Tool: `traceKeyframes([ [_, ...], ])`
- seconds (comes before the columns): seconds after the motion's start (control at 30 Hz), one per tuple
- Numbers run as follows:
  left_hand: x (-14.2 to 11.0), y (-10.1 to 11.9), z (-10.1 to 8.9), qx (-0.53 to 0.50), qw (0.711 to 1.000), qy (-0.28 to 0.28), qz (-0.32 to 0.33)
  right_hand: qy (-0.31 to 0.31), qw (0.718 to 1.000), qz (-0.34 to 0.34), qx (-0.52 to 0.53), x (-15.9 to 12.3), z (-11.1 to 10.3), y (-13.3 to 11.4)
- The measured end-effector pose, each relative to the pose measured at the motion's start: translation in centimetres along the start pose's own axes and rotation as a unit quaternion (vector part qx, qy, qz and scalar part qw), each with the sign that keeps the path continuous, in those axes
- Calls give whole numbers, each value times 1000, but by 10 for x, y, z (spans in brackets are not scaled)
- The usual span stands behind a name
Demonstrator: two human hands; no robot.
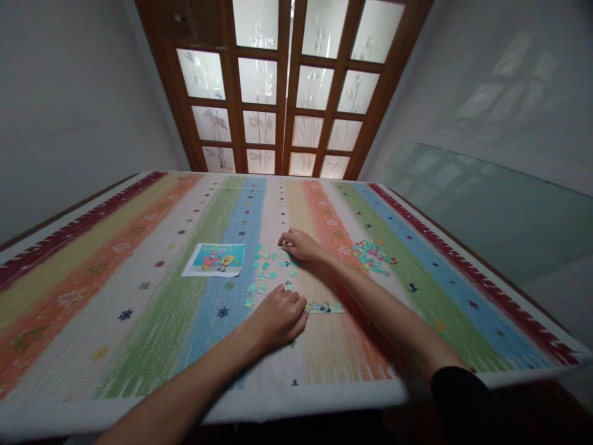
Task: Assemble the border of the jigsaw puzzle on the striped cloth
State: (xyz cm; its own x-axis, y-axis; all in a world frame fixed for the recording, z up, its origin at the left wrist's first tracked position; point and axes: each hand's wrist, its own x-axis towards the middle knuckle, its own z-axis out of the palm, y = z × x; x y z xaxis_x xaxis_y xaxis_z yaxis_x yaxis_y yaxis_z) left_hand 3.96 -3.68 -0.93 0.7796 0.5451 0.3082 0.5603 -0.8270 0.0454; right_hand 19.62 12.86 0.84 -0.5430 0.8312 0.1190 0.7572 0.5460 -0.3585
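Loose teal jigsaw puzzle pieces [265, 266] lie scattered in the middle of the striped cloth. At their far right edge, my right hand [301, 243] reaches down with thumb and fingertips pinched on a puzzle piece, mostly covered by the fingers. Nearer to me, my left hand [279, 314] rests on the cloth with curled fingers; whatever is under or in them is hidden. Just right of its fingers lies a joined strip of puzzle pieces [327, 307], its left end close to the hand. A printed cartoon picture sheet [217, 259] lies flat to the left of the loose pieces.
A heap of mixed puzzle pieces [372, 256] lies to the right, beyond my right forearm. The striped cloth [167, 321] covers the wide surface up to its white front edge [259, 402]. Walls flank both sides, and a wooden glass-paned door [286, 93] stands behind.
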Motion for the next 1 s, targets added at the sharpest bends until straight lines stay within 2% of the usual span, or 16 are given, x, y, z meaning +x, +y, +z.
traceKeyframes([
  [0.47, 0, -1, -4, -12, 1000, 3, -6, 48, 994, 64, 72, -7, 3, 7],
  [0.67, 1, -5, -7, -22, 999, 19, -23, 79, 982, 100, 140, -6, 11, 10],
  [0.8, 1, -9, -10, -20, 995, 65, -67, 90, 968, 91, 217, -13, 9, 5],
  [1.0, 1, -21, -11, -18, 974, 166, -153, 63, 948, 48, 308, -39, -8, -11],
])
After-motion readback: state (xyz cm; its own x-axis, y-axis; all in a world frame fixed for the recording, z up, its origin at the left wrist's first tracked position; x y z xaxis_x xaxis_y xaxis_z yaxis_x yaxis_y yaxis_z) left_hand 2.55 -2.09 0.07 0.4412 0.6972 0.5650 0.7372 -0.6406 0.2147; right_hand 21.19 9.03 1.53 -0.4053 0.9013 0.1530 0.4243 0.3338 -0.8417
